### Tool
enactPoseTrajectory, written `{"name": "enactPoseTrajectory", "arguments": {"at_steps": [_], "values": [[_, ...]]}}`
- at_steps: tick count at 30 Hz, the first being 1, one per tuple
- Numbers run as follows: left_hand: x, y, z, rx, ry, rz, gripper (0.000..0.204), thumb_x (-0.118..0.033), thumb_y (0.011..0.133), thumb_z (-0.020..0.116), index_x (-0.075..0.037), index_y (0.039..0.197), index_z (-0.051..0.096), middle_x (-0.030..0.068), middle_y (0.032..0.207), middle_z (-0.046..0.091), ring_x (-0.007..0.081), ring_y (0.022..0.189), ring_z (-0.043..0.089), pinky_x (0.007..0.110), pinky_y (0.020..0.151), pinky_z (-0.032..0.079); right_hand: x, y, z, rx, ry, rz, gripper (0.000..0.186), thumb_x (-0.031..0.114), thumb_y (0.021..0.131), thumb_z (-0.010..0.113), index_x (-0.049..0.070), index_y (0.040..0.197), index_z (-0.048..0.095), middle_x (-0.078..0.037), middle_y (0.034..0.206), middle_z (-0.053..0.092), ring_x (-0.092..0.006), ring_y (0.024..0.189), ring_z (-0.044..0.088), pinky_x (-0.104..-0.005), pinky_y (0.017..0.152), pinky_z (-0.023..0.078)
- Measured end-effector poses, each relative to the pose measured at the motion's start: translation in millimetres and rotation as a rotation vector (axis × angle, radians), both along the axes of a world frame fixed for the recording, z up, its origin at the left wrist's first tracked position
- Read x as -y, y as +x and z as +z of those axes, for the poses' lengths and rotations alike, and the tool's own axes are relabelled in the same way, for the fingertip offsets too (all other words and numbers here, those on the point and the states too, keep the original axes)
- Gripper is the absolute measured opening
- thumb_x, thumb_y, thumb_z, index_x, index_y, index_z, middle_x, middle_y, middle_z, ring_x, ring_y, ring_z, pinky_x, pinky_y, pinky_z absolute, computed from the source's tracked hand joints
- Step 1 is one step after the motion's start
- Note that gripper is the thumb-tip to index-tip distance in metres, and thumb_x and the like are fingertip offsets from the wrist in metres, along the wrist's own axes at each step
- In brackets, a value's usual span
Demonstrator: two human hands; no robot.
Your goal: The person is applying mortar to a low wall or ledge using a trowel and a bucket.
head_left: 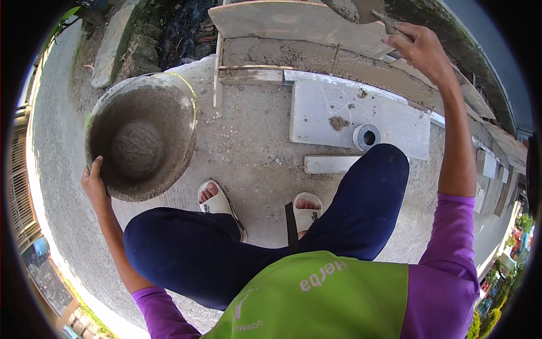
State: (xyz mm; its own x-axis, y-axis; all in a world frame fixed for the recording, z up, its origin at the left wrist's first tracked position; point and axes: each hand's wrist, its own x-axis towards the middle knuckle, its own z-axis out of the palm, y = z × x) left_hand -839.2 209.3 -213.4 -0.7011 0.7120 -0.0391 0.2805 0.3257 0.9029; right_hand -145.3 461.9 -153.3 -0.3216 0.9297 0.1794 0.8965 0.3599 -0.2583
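At the left, my left hand (96,183) grips the rim of a round bucket (138,144), which is tilted so its inside faces me. A grey film of mortar coats its walls and bottom. Up at the far right, my right hand (416,48) is closed round the handle of a trowel (370,10). Wet mortar lies on the blade, which is partly cut off by the picture's top edge. Below it runs a trough of grey mortar (293,53) between a tall board (282,22) and a low form edge.
A pale flat panel (339,121) lies before the trough, with a spool (366,137), loose white string and a mortar lump on it. A short wooden strip (333,164) lies nearer my right knee. Beyond the bucket are a concrete slab (116,48) and a dark ditch (186,34).
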Motion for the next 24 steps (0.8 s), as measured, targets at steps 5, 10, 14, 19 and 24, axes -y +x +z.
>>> {"name": "enactPoseTrajectory", "arguments": {"at_steps": [5,10,14,19,24], "values": [[-22.4,4.8,-13.2,-0.01,-0.044,-0.037,0.029,-0.019,0.093,0.073,0.006,0.108,0.071,0.0072,0.099,0.072,0.0131,0.087,0.064,0.027,0.081,0.05,-6.0,23.7,-131.9,0.517,0.022,0.012,0.032,0.033,0.091,0.063,0.006,0.106,0.072,-0.023,0.093,0.073,-0.0424,0.086,0.071,-0.0528,0.079,0.057],[-14.7,-0.2,2.1,-0.093,-0.102,-0.045,0.029,-0.018,0.092,0.073,0.006,0.107,0.072,0.0064,0.098,0.072,0.0127,0.087,0.064,0.027,0.081,0.05,-9.4,-14.4,-84.0,0.366,0.047,-0.21,0.035,0.035,0.092,0.062,0.008,0.112,0.072,-0.024,0.1,0.073,-0.0431,0.093,0.071,-0.0522,0.085,0.056],[-21.4,5.6,5.8,-0.208,-0.136,-0.067,0.027,-0.022,0.089,0.075,0.004,0.098,0.073,0.0009,0.084,0.066,0.0096,0.076,0.057,0.027,0.071,0.047,22.4,-76.6,9.2,0.146,0.124,-0.158,0.045,0.035,0.093,0.063,0.007,0.128,0.07,-0.025,0.112,0.072,-0.0423,0.104,0.07,-0.0488,0.095,0.054],[-38.2,9.1,-7.6,-0.27,-0.111,-0.138,0.033,-0.026,0.083,0.078,0.004,0.075,0.067,0.0003,0.066,0.06,0.0087,0.061,0.05,0.031,0.055,0.041,88.3,-241.3,-9.4,0.139,-0.135,0.313,0.037,0.024,0.091,0.061,0.002,0.117,0.073,-0.023,0.108,0.073,-0.0409,0.103,0.07,-0.047,0.095,0.054],[-34.4,26.0,-1.6,-0.276,-0.13,-0.181,0.032,-0.026,0.084,0.077,0.005,0.08,0.071,0.005,0.068,0.068,0.0101,0.063,0.059,0.031,0.058,0.047,113.8,-421.0,-110.9,0.221,-0.347,0.624,0.023,0.015,0.09,0.058,0.007,0.097,0.079,-0.016,0.101,0.076,-0.0328,0.094,0.075,-0.043,0.081,0.06]]}}
